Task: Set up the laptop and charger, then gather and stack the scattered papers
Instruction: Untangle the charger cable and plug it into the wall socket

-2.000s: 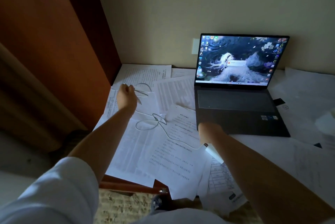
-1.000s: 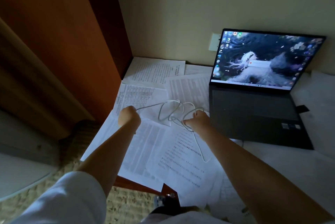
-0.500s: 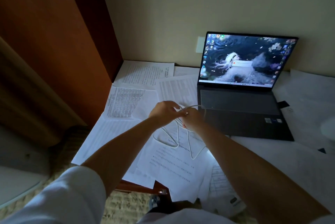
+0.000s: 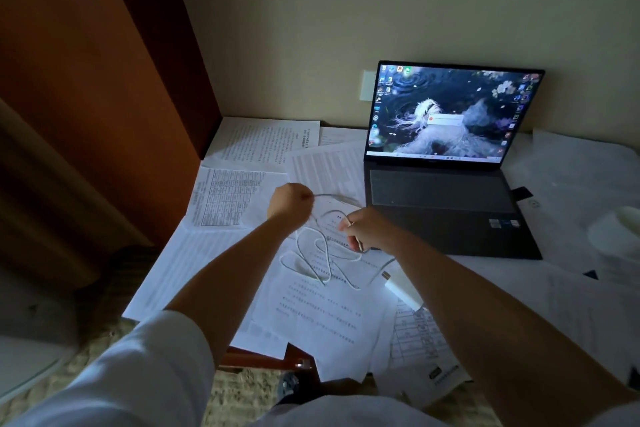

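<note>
**Kid:** What does the head camera show?

**Helper:** The left hand [image 4: 291, 200] is curled and pinches one end of the white cable [image 4: 322, 253]. The right hand [image 4: 367, 231] is curled too, and it holds the cable a bit further along. A short piece runs between the two hands.

**Kid:** Where is the rest of it?

**Helper:** It hangs in messy loops just below both hands and lies on the papers [image 4: 311, 309]. The white charger block [image 4: 401, 288] sits below the right hand, close to that wrist.

**Kid:** And the laptop?

**Helper:** The laptop [image 4: 446, 215] is open and lit, just beyond the right hand. The wall plate [image 4: 367, 85] is farther off, past the screen's corner.

**Kid:** What could go wrong?

**Helper:** I think the loops could pull into a knot if the hands tug apart fast. The cable could also drag the block, and the block could push papers off the near edge. Some sheets already hang over it. The room is dim, so I cannot tell which plug the left hand has.
</note>
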The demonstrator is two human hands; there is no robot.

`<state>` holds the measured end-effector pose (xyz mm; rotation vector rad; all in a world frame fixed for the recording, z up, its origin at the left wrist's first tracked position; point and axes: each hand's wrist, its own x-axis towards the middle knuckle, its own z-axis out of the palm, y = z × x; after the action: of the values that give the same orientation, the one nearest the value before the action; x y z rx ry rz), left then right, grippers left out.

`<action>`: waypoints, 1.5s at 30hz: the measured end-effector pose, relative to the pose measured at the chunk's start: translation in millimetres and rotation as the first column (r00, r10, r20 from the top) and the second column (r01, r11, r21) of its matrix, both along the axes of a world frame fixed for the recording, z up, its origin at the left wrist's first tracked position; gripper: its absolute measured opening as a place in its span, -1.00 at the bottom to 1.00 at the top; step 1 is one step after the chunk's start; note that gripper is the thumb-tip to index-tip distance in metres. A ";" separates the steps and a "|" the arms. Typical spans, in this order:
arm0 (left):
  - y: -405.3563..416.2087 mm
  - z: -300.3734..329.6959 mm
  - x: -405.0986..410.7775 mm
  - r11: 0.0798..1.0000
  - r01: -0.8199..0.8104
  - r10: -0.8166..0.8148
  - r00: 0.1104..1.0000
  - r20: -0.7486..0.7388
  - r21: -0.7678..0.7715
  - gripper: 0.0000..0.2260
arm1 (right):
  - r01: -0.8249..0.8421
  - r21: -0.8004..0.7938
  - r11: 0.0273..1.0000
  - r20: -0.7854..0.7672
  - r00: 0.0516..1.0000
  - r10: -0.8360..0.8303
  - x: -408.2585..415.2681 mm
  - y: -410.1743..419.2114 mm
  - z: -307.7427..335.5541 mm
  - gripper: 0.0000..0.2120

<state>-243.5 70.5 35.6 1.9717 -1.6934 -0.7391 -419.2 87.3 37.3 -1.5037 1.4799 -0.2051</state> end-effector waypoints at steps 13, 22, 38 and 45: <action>-2.3 -29.2 56.9 0.916 -0.365 0.350 0.930 0.114 0.168 -0.79 | 0.772 0.403 0.491 0.230 0.434 -0.871 -32.2 -20.8 -0.7 -0.55; 22.9 -36.9 35.7 0.994 0.048 -0.084 0.910 0.407 0.099 -0.59 | 0.366 0.753 0.546 0.381 0.434 -0.816 -11.8 -16.1 -4.2 -0.33; 17.2 -27.3 11.5 1.000 0.007 -0.008 0.995 -0.102 -0.015 -0.76 | 0.440 0.751 0.491 0.490 0.126 -0.862 14.7 -35.1 -3.3 -0.57; -26.8 12.5 24.2 0.793 -0.382 0.609 0.478 -0.633 0.475 -0.68 | 0.597 0.345 0.725 0.317 0.653 -0.688 24.0 -27.7 -19.1 -0.49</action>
<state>-219.3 43.8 48.1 1.7541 -0.4602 -1.3628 -395.3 59.6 18.2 -0.6290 1.5539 -0.7398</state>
